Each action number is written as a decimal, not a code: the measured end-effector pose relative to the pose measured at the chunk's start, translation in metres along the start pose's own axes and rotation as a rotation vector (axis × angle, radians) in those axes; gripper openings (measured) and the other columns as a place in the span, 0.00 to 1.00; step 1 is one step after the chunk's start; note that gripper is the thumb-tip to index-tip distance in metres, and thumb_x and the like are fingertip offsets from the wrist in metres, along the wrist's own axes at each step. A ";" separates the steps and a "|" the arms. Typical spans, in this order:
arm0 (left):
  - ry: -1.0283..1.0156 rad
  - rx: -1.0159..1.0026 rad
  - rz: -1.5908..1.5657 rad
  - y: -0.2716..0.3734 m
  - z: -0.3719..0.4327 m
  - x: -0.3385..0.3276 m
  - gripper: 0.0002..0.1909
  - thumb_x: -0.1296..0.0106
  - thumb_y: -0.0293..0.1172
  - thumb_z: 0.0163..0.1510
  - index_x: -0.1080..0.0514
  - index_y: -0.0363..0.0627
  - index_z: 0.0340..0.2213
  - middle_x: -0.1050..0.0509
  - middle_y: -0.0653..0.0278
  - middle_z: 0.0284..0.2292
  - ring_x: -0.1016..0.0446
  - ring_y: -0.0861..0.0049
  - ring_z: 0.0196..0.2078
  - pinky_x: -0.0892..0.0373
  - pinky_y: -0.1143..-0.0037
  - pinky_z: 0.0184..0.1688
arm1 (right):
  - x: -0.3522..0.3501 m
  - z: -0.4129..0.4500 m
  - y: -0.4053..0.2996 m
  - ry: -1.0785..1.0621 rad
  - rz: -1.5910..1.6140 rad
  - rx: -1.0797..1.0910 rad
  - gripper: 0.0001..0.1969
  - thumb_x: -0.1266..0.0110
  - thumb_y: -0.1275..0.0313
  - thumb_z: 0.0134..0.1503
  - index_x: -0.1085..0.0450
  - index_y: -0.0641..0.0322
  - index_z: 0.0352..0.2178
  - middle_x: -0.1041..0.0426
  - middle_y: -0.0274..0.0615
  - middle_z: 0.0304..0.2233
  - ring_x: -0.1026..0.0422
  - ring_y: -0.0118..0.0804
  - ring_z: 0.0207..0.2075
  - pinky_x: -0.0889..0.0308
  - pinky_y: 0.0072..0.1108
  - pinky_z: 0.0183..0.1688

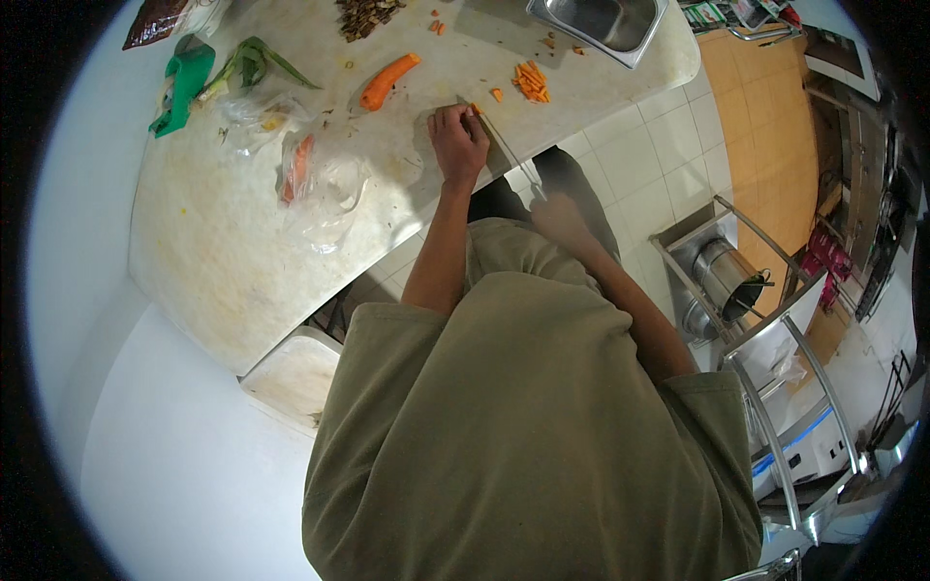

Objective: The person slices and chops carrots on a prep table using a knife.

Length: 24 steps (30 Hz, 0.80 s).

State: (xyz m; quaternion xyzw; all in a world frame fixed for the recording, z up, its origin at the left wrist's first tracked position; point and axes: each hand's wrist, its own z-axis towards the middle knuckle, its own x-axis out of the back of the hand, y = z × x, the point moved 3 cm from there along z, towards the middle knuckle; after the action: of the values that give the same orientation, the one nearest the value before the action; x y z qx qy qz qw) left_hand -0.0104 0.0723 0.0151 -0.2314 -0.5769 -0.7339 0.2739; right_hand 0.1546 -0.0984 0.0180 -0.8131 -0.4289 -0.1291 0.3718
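Observation:
My left hand [459, 141] is on the pale work table [218, 276], its fingertips bent down on a small orange carrot piece [476, 108]. My right hand [561, 218], slightly blurred, grips the handle of a kitchen knife [508, 149]. The thin blade reaches over the table edge, its far end beside the carrot piece and my left fingertips. To the right lies a small pile of carrot sticks [532, 81], with a loose carrot bit [497, 94] near it. A peeled whole carrot [389, 81] rests beyond my left hand.
At the left lie a clear plastic bag [330, 203] with a carrot [298, 171] in it, leek greens [254, 62] and a green strip [187, 83]. Brown chopped pieces [367, 16] and a steel pan [603, 25] are farther back. A metal rack with a pot [719, 272] stands right.

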 end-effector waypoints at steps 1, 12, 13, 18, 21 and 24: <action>-0.006 0.000 0.011 0.000 0.001 0.000 0.04 0.51 0.26 0.56 0.33 0.39 0.34 0.31 0.53 0.30 0.34 0.56 0.34 0.37 0.61 0.41 | -0.002 0.002 0.002 0.014 0.023 -0.036 0.12 0.55 0.66 0.57 0.29 0.64 0.28 0.27 0.62 0.28 0.28 0.67 0.31 0.33 0.48 0.34; -0.012 -0.031 0.064 -0.004 0.001 -0.004 0.06 0.47 0.25 0.54 0.31 0.41 0.35 0.30 0.55 0.32 0.33 0.56 0.36 0.36 0.61 0.41 | -0.015 0.008 0.015 0.158 0.041 0.133 0.16 0.48 0.69 0.51 0.35 0.76 0.17 0.31 0.64 0.16 0.24 0.64 0.24 0.31 0.41 0.25; -0.003 -0.020 0.065 -0.001 0.001 -0.005 0.06 0.47 0.25 0.54 0.31 0.41 0.34 0.30 0.55 0.32 0.33 0.56 0.36 0.36 0.61 0.42 | -0.017 0.008 0.017 0.198 0.044 0.158 0.15 0.48 0.71 0.50 0.36 0.73 0.16 0.32 0.61 0.15 0.25 0.61 0.21 0.33 0.40 0.22; -0.010 0.022 0.077 0.001 0.002 -0.003 0.06 0.47 0.25 0.53 0.30 0.42 0.34 0.29 0.55 0.32 0.33 0.56 0.36 0.36 0.62 0.42 | -0.012 0.005 0.008 0.306 -0.339 0.515 0.10 0.46 0.76 0.46 0.37 0.66 0.15 0.35 0.53 0.12 0.28 0.52 0.15 0.35 0.38 0.16; -0.051 0.055 0.104 0.000 0.002 -0.003 0.06 0.47 0.26 0.53 0.30 0.42 0.34 0.29 0.56 0.32 0.33 0.56 0.36 0.36 0.62 0.43 | -0.010 0.005 0.007 0.330 -0.340 0.567 0.10 0.44 0.77 0.43 0.38 0.63 0.14 0.35 0.50 0.13 0.28 0.49 0.15 0.33 0.37 0.14; -0.064 0.075 0.123 -0.002 0.001 -0.003 0.06 0.47 0.27 0.53 0.30 0.43 0.34 0.29 0.56 0.32 0.33 0.57 0.37 0.36 0.61 0.43 | -0.010 0.007 0.007 0.269 -0.385 0.522 0.09 0.43 0.75 0.43 0.36 0.65 0.15 0.33 0.52 0.14 0.27 0.50 0.16 0.32 0.37 0.16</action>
State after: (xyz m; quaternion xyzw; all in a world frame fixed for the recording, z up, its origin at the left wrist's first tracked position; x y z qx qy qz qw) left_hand -0.0093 0.0737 0.0118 -0.2792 -0.5971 -0.6858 0.3085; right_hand 0.1533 -0.1024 0.0046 -0.5707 -0.5401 -0.1886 0.5891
